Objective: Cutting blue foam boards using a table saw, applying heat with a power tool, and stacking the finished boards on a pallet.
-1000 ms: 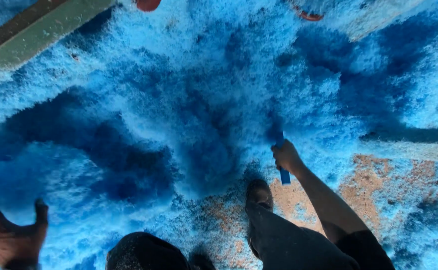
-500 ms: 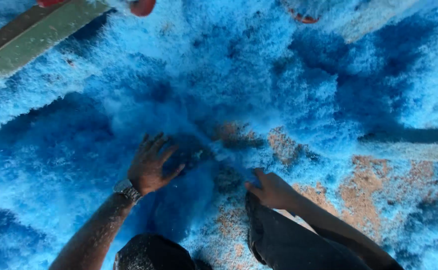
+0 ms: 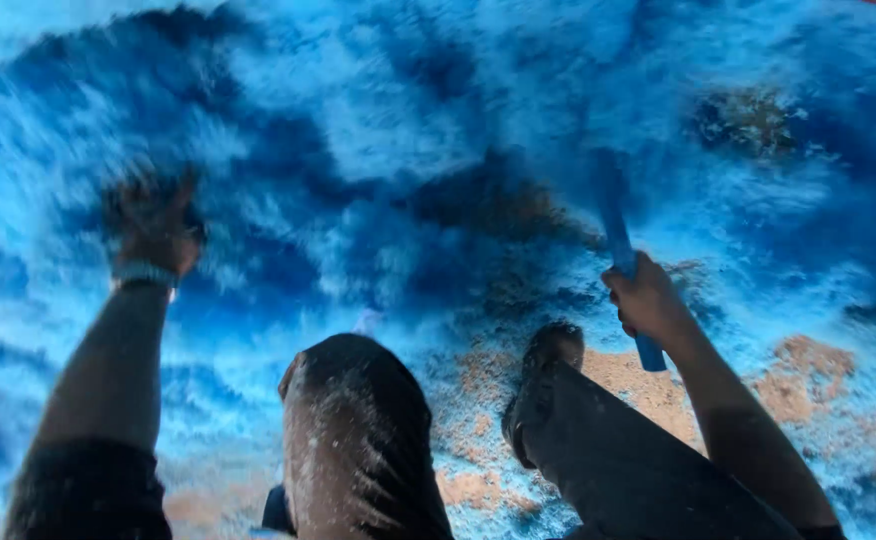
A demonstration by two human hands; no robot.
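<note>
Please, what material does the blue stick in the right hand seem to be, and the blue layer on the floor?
Blue stick: probably plastic, smooth and matte, evenly coloured; motion blur leaves it open. Blue layer: loose fluffy shreds or granules, perhaps fibre or shredded plastic, judging by its fuzzy, piled texture.

Seen from above: a floor (image 3: 798, 385) heaped with loose blue flakes (image 3: 438, 120), bare brown patches showing near the lower right. Left hand (image 3: 158, 228) stretched out and pressed down into the blue flakes, blurred, a wristwatch (image 3: 144, 274) on the wrist. Right hand (image 3: 644, 300) closed around a blue stick-like tool (image 3: 618, 240), its upper end sunk into the flakes, its lower end jutting below the fist. Two dark-trousered knees (image 3: 358, 420) bent below, dusted with pale specks, a dark shoe (image 3: 556, 345) planted between them and the tool.
</note>
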